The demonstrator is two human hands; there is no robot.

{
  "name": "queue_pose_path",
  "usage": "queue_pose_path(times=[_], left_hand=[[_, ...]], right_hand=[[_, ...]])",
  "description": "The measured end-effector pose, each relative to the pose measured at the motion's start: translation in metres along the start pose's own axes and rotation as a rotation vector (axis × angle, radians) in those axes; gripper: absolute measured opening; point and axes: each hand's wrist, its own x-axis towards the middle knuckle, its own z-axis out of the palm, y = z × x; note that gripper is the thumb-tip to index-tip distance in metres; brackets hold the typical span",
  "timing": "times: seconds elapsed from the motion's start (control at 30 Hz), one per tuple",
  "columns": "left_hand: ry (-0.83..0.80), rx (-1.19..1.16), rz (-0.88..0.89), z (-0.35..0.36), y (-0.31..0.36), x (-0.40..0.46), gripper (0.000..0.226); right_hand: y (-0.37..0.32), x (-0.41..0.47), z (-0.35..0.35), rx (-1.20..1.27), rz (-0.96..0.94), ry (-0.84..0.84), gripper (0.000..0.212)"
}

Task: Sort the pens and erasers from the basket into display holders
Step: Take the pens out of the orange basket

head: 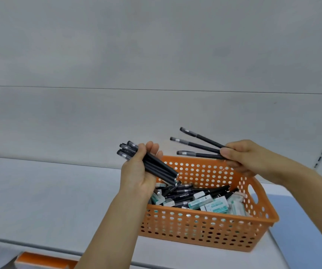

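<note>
Our left hand point(138, 171) wraps its fingers round a bunch of pens point(152, 164), so none slip. Our right hand point(241, 158) pinches three pens point(200, 146), fanned out past its fingertips. Below both hands, the basket point(204, 230) holds more pens and erasers point(216, 204).

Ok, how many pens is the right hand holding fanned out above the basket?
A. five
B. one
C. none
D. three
D: the right hand pinches three black pens spread like a fan above the orange basket, while the left hand grips a separate bundle.
</note>
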Motion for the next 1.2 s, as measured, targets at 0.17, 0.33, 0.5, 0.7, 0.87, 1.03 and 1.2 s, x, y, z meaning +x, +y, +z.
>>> queue_pose_path(times=[0.17,0.33,0.5,0.7,0.87,1.03,1.2], left_hand=[[-0.037,-0.001,-0.082,0.010,-0.025,-0.014,0.026],[-0.176,0.036,-0.147,0.025,-0.028,-0.025,0.059],[-0.214,0.015,0.045,0.032,-0.017,-0.023,0.052],[-0.315,0.229,0.229,0.041,-0.026,-0.034,0.059],[-0.373,0.436,0.250,0.041,-0.020,-0.042,0.036],[-0.441,0.585,0.285,0.048,-0.034,-0.062,0.028],[-0.758,0.917,0.276,0.061,-0.069,-0.090,0.012]], right_hand=[[-0.003,-0.009,0.034,0.337,-0.059,-0.007,0.038],[-0.023,-0.021,0.067,0.167,-0.138,-0.095,0.046],[-0.031,-0.023,0.088,0.448,-0.093,0.294,0.049],[-0.046,-0.017,0.131,1.516,0.041,0.160,0.059],[-0.039,-0.030,0.135,1.491,-0.048,0.200,0.052],[-0.034,-0.055,0.120,0.975,-0.239,0.413,0.055],[-0.027,-0.096,0.040,0.438,-0.403,0.180,0.056]])
